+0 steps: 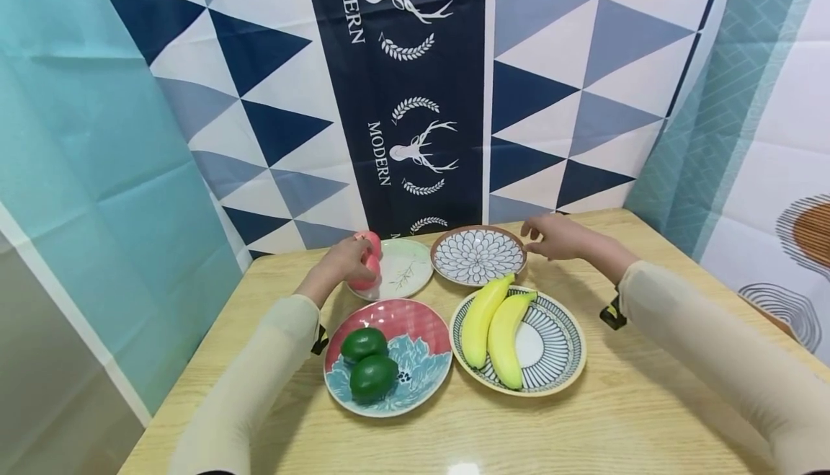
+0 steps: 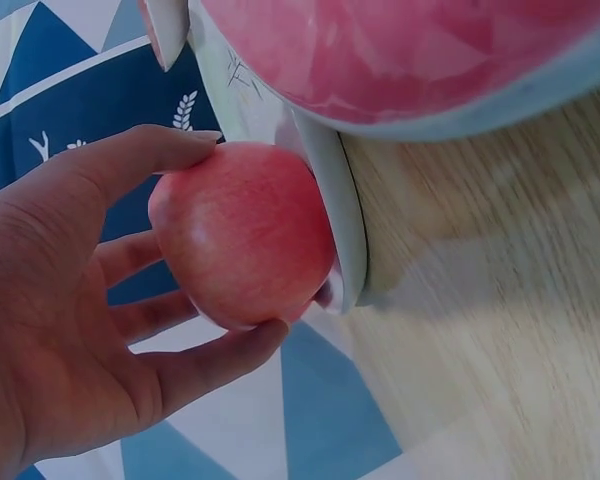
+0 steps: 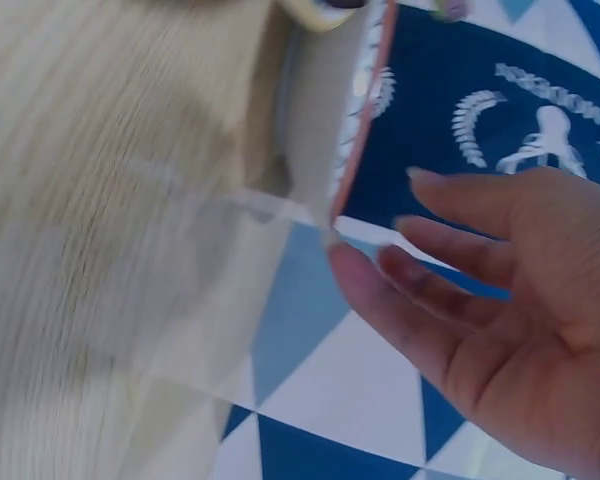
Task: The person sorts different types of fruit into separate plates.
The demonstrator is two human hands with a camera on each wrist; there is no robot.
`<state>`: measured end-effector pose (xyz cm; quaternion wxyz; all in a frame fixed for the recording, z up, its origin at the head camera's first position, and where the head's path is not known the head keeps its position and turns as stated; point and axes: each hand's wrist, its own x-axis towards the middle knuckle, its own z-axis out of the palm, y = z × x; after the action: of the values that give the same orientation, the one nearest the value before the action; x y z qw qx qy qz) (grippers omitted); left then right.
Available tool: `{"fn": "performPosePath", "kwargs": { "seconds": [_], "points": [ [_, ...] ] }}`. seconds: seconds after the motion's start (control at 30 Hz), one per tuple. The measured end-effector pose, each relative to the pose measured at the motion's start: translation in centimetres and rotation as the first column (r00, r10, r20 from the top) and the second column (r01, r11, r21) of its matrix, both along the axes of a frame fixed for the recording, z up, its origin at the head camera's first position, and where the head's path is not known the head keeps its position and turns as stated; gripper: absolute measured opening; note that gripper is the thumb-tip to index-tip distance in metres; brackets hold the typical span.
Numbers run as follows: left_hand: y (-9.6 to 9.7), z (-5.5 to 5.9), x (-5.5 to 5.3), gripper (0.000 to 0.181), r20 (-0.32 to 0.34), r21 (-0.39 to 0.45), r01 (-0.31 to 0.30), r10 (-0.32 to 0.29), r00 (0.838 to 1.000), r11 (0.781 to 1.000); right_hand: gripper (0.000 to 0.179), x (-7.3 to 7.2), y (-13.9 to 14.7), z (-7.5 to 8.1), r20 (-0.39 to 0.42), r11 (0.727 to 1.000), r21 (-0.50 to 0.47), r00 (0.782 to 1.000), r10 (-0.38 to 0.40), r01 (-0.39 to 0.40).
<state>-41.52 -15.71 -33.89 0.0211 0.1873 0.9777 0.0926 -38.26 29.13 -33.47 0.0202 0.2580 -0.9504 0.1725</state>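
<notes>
My left hand (image 1: 345, 260) holds a pinkish-red apple (image 2: 245, 235) at the left edge of a pale green plate (image 1: 405, 273) with a twig drawing. In the left wrist view the fingers and thumb (image 2: 230, 362) lie around the apple, which is right at the plate's rim. Two red fruits show beside this hand in the head view. My right hand (image 1: 551, 236) holds nothing, its fingers loosely bent. Its fingertips come right up to the brown rim of a white plate (image 1: 478, 255) with a flower pattern.
Nearer stands a red and blue plate (image 1: 421, 345) bearing two dark green fruits (image 1: 374, 378). To its right, a striped plate (image 1: 551, 352) carries two bananas (image 1: 508, 338). A patterned curtain (image 1: 421, 100) hangs behind the wooden table (image 1: 506, 432).
</notes>
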Motion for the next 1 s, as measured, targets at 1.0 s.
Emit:
{"fn": "performPosePath", "kwargs": {
  "seconds": [1.0],
  "points": [
    [1.1,0.2,-0.3,0.07,0.098,-0.086,-0.054,0.062,0.993,0.995,0.029,-7.6,-2.0,-1.5,0.077,0.975,0.192,0.989,-0.13,0.113]
  ]
}}
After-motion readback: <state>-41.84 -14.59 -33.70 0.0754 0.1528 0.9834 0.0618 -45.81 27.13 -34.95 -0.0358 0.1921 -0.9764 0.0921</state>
